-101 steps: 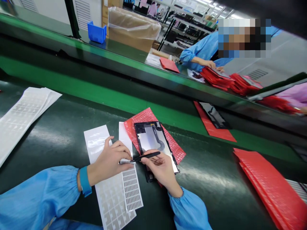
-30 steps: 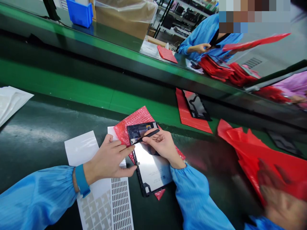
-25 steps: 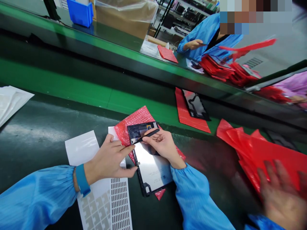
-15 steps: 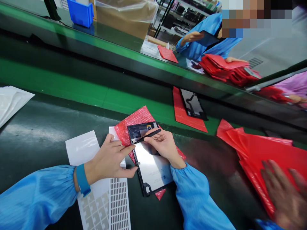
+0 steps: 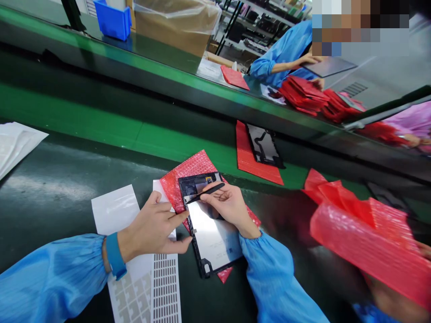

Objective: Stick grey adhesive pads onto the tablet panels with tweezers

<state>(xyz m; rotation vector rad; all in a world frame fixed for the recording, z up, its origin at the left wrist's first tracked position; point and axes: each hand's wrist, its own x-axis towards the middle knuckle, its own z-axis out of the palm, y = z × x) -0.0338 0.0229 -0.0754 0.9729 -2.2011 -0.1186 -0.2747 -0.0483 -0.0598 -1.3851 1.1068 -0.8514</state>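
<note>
A black-framed tablet panel point(image 5: 212, 235) lies back-up on a red bubble-wrap bag point(image 5: 188, 172) on the dark bench. My right hand point(image 5: 227, 204) is closed on black tweezers point(image 5: 206, 192), their tip touching the panel's upper left area. My left hand point(image 5: 155, 229) rests on the white sticker sheets point(image 5: 116, 208), thumb and forefinger spread against the panel's left edge. A sheet of small grey stickers point(image 5: 166, 287) lies below that hand.
A green conveyor belt point(image 5: 101, 123) carries another panel point(image 5: 263, 146) on a red bag point(image 5: 245, 157). A neighbour on the right lifts a red bubble bag point(image 5: 363, 244) from a pile. Across the belt another worker point(image 5: 286, 54) holds a panel over red bags point(image 5: 303, 94). A blue bin point(image 5: 112, 18) and a lined box point(image 5: 175, 22) stand behind.
My hands moved from the sticker sheet to the panel's top and stay there. The belt's panel drifts left. The neighbour's hand lifts a red bag; the far worker swaps a bag for a panel.
</note>
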